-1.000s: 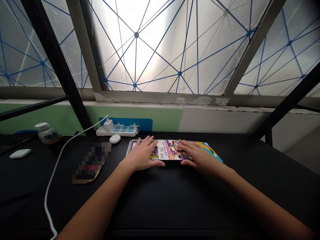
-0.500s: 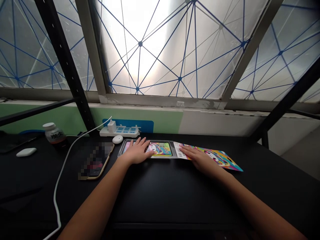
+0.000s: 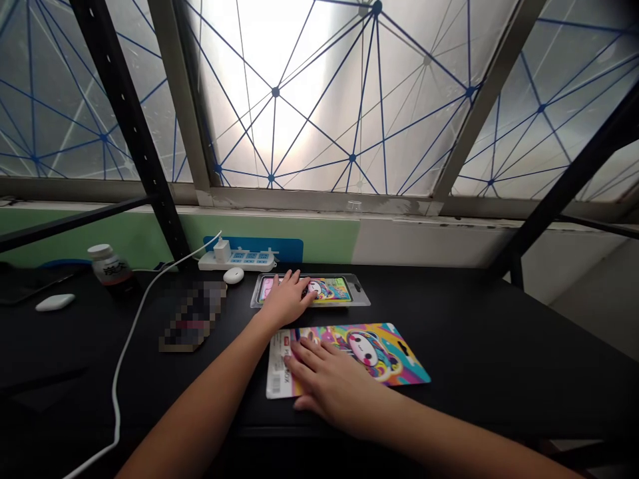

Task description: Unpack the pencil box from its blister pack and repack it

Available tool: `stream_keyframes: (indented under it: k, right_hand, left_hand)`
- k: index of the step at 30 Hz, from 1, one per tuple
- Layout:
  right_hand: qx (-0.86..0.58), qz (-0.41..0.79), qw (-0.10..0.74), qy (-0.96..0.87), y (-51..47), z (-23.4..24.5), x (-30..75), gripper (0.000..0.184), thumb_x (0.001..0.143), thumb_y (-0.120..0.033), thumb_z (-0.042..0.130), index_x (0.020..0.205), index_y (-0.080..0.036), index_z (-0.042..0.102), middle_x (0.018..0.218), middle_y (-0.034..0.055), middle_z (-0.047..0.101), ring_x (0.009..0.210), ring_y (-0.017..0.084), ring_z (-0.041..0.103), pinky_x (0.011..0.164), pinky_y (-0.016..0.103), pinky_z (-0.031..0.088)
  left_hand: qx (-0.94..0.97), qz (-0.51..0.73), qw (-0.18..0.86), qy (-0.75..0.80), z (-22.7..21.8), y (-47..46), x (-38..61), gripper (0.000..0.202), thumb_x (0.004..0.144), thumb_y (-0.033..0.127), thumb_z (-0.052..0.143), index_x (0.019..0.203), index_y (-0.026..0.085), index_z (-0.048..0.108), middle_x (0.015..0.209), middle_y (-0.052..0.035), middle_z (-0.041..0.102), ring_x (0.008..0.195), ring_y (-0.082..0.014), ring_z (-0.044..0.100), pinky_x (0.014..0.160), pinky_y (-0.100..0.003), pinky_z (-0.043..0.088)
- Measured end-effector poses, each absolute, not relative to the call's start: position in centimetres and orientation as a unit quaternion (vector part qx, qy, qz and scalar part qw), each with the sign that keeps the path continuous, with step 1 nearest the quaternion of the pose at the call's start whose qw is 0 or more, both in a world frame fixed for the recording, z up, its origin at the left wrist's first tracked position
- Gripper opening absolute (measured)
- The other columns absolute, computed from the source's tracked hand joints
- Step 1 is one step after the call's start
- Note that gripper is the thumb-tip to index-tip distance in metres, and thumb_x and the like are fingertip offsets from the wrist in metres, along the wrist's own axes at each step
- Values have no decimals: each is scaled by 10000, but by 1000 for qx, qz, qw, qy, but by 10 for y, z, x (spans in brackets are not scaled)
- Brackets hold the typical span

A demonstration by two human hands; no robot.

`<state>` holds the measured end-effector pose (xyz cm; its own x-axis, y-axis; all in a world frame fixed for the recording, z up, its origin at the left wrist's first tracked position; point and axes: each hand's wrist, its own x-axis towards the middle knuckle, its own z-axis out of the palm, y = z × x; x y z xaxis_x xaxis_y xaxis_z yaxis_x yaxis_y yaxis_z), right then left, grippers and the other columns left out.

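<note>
My left hand (image 3: pixel 285 299) lies flat, fingers spread, on a clear plastic pack (image 3: pixel 344 291) that holds a colourful pencil box, at the far middle of the black table (image 3: pixel 499 346). Nearer to me, my right hand (image 3: pixel 327 378) rests open with its fingers stretched over the left end of a bright cartoon-printed card sheet (image 3: pixel 379 352) lying flat on the table. The sheet and the plastic pack lie apart, the sheet in front of the pack.
A white power strip (image 3: pixel 238 258) with a plugged charger sits by the wall, its white cable (image 3: pixel 124 359) running toward me. A small white mouse-like object (image 3: pixel 233 275), a blurred phone (image 3: pixel 192 318), a capped bottle (image 3: pixel 110 269) and a white case (image 3: pixel 54 302) lie to the left.
My right hand has slid the printed card sheet off the plastic pack, first to the right, then toward me. My left hand has stayed on the pack.
</note>
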<state>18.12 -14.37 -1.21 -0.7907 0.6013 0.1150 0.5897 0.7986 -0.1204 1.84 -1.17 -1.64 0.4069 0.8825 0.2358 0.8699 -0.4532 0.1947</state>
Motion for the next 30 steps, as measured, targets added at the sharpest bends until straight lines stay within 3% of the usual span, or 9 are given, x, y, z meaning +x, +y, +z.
stream_keyframes:
  k: [3,8,11,14,17,22,26,30]
  right_hand:
    - [-299,80,102,-945,-113,-12,164,651,981,-570,459,1481,-154,445,1550,168,423,1434,333,363,1161,495,306]
    - [-290,91,162,-939,-86,-14,159,441,950,-436,580,1299,-169,610,1382,124,613,1320,285,502,1113,402,366]
    - [-290,82,187,-935,-83,-13,167,217,949,-312,570,1091,-207,696,1154,59,729,1105,222,637,1017,327,437]
    - [-339,60,210,-915,-73,-2,186,292,1004,-285,433,928,-210,704,908,53,735,887,204,659,871,325,483]
    - [-423,32,234,-875,-49,10,212,396,1042,-335,326,1016,-176,688,946,110,695,923,242,623,853,380,472]
    - [-507,32,191,-840,-11,8,250,394,956,-485,522,1181,-199,673,1115,142,638,1018,304,571,867,442,465]
    - [-529,51,152,-833,0,1,262,476,932,-566,520,1248,-232,641,1191,136,602,1106,314,538,920,451,444]
    - [-534,73,108,-835,10,5,267,577,860,-662,565,1238,-234,648,1207,140,588,1139,337,530,942,466,431]
  left_hand:
    - [846,152,15,510,-18,-16,25,557,1007,552,338,1442,238,486,1572,-135,398,1465,-355,310,1150,-602,230]
    - [852,158,13,499,-20,-14,25,559,1014,541,331,1445,220,486,1564,-149,406,1462,-370,312,1147,-611,240]
    - [854,171,16,491,-19,-13,22,539,1015,528,351,1428,216,501,1554,-137,427,1458,-353,328,1149,-596,258]
    - [853,193,16,486,-14,-14,18,488,1019,451,391,1421,196,500,1530,-120,468,1436,-304,382,1153,-523,302]
    - [846,219,5,485,-5,-17,14,438,1020,397,401,1388,194,526,1492,-103,515,1391,-257,440,1148,-461,321]
    - [836,228,-12,498,0,-14,6,372,993,383,454,1278,199,610,1363,-106,616,1268,-290,529,1079,-480,369]
    - [836,216,-12,505,-6,-11,5,355,980,404,476,1221,203,642,1303,-106,645,1207,-310,555,1002,-472,417]
    - [837,210,-9,506,-10,-9,5,379,982,425,467,1252,211,627,1339,-100,621,1233,-308,529,1014,-474,399]
